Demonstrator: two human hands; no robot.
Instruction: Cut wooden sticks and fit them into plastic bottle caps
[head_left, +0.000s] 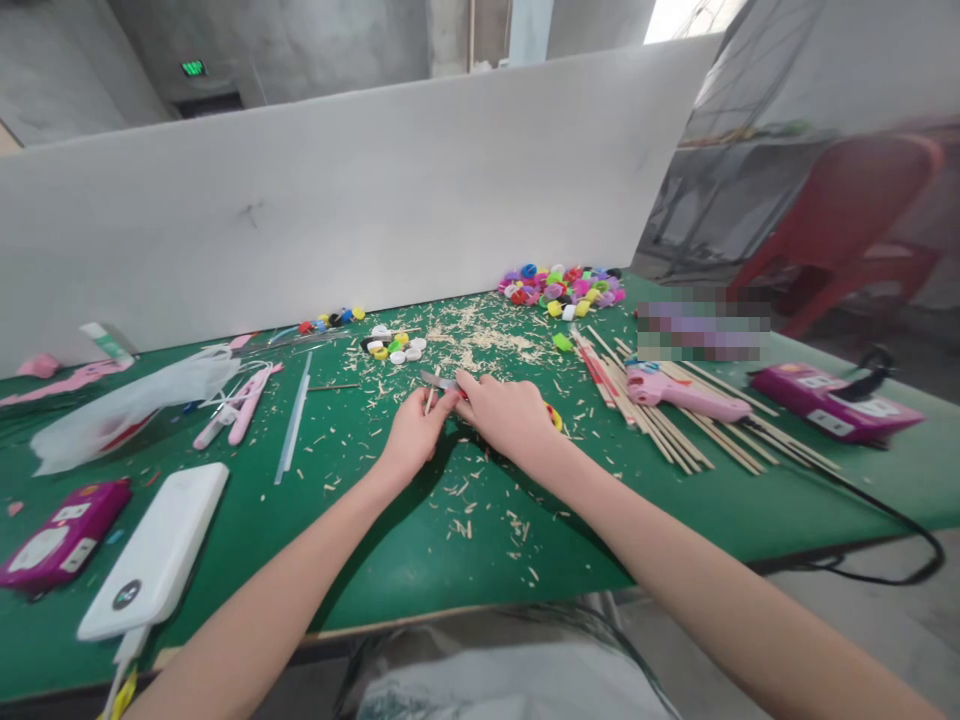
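Observation:
My left hand (416, 432) is closed on a thin wooden stick (429, 402), of which only a short end shows above the fingers. My right hand (510, 415) grips what looks like a pair of scissors; the metal blade (438, 380) points left past the stick, and a yellow and red handle (554, 416) shows beyond the knuckles. Both hands meet over the green tabletop (420, 570). Pale wood shavings (480, 340) lie scattered around and beyond them. Just past my left hand sits a small group of bottle caps (394, 346).
Colourful caps (559, 290) are heaped by the white board (360, 200). On the right, a pink glue gun (686, 395) rests across wooden sticks (660, 435), its black cord hanging off the edge. At left lie a power bank (157, 550), purple packet (64, 535) and plastic bag (135, 405).

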